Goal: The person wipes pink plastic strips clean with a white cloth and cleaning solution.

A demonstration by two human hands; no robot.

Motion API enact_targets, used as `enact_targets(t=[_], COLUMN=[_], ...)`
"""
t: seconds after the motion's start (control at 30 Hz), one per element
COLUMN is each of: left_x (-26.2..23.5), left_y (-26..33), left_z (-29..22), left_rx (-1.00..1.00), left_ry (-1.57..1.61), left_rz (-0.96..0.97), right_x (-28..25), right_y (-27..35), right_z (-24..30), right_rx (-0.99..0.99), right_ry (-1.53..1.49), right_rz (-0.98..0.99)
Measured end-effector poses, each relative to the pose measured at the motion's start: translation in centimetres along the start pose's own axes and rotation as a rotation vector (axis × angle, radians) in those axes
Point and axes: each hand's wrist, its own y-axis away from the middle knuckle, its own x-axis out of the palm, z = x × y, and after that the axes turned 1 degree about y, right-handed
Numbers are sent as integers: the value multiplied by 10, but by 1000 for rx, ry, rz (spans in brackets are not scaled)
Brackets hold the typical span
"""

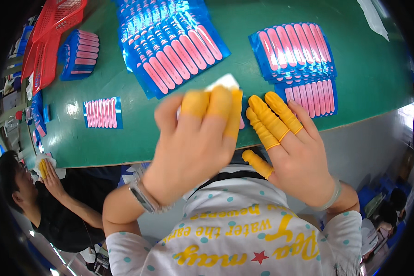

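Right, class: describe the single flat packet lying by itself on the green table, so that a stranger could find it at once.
Start at the green table and go to its left part, below the red baskets. There a lone blue packet of pink strips lies flat, ahead and left of the left hand. Unlike the fanned pile and the stacks to its right, it lies singly, touching nothing.
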Motion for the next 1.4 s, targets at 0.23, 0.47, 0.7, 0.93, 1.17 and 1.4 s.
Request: enact_targets(t=[0.23, 0.47, 0.7, 0.93, 1.17, 1.4], left_x=[-20, -31, -43, -31, -24, -16], left_y=[26, 42, 94, 86, 72, 65], left_z=[-25, -29, -4, -5, -2, 2], left_rx=[98, 34, -430, -533, -460, -457], left_ry=[-64, 390, 462, 608, 672, 697], left_rz=[103, 135, -145, -402, -419, -395], right_x=[-3, -4, -4, -10, -59, -46], right_y=[1, 0, -3, 3, -30, -25], right_z=[2, 4, -6, -1, -35, -71], right_rx=[-8, -4, -55, -370, -335, 28], right_ry=[38, 68, -53, 71, 265, 427], right_rz=[29, 40, -3, -75, -345, -476])
